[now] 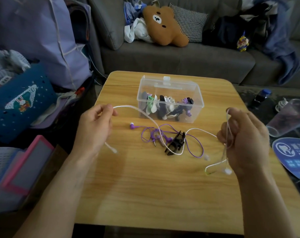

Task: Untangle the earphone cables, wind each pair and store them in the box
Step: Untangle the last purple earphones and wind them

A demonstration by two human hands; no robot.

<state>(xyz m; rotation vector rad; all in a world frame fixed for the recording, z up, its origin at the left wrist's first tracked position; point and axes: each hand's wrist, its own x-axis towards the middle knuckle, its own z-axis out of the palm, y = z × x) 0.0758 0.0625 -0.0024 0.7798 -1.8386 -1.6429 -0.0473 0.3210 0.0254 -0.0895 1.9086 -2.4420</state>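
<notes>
A: Hands?
B: Left hand point(94, 127) pinches the white earphone cable point(139, 110) near its plug end; right hand point(243, 134) grips gathered loops of that cable, earbuds dangling.
A: Table point(145, 186)?
B: Purple earphones point(163, 134) tangled beside a black winder clip point(176, 143).
A: Box?
B: Clear box point(170, 98), lid open, behind them; holds several wound pairs.

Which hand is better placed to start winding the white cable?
Probably the right hand: it already holds several gathered strands of the white cable. The left hand pinches only a single strand near the plug end.
</notes>
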